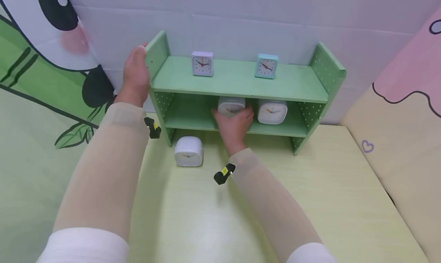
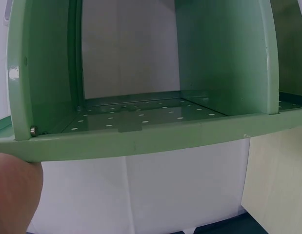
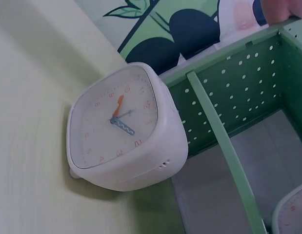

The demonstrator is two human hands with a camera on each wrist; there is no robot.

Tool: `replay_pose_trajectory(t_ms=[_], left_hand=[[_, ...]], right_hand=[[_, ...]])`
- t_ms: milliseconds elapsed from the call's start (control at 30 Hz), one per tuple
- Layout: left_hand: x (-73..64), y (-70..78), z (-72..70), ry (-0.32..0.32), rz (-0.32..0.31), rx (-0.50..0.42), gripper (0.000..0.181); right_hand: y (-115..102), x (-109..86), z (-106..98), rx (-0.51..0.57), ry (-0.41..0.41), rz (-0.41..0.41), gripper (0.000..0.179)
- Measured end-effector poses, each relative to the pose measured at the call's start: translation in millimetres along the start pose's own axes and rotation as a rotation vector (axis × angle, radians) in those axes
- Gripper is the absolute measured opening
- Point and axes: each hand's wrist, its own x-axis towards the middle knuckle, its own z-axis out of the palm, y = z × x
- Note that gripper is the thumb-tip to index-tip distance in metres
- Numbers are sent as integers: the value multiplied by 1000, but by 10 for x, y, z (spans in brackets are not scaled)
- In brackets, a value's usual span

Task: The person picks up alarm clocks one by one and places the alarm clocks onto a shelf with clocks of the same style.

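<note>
A green two-tier shelf point(image 1: 237, 90) stands against the back wall. My left hand point(image 1: 136, 73) holds its left side panel near the top; in the left wrist view part of that hand point(image 2: 16, 192) lies against the panel edge. On the lower tier, my right hand point(image 1: 236, 125) grips a white alarm clock point(image 1: 231, 103), thumb on the left and fingers on the right. Another white alarm clock point(image 1: 272, 111) sits just right of it. A third white alarm clock point(image 1: 188, 151) rests on the table in front of the shelf's left end, facing the right wrist camera.
On the upper tier stand a small lilac clock point(image 1: 202, 64) and a small turquoise clock point(image 1: 266, 66). The pale wooden table point(image 1: 193, 217) extends in front of the shelf. Cartoon-printed cloth point(image 1: 241, 18) covers the walls behind and at the sides.
</note>
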Motion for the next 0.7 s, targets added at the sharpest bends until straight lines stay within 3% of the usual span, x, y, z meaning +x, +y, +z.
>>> replay_pose_trajectory(t_ms=[200, 300, 400, 567, 700], left_hand=[[19, -21, 18, 14, 13, 45, 53], [26, -19, -4, 22, 1, 56, 52], [37, -15, -25, 22, -5, 48, 52], [39, 31, -50, 28, -7, 97, 54], [-30, 56, -62, 58, 3, 87, 58]], right_hand=[[40, -174, -193, 76, -76, -14, 115], [38, -262, -302, 164, -72, -78, 99], [-1, -311, -463, 231, -41, -206, 81], [-128, -251, -880, 243, -31, -395, 64], [-248, -89, -1266, 260, -65, -378, 66]])
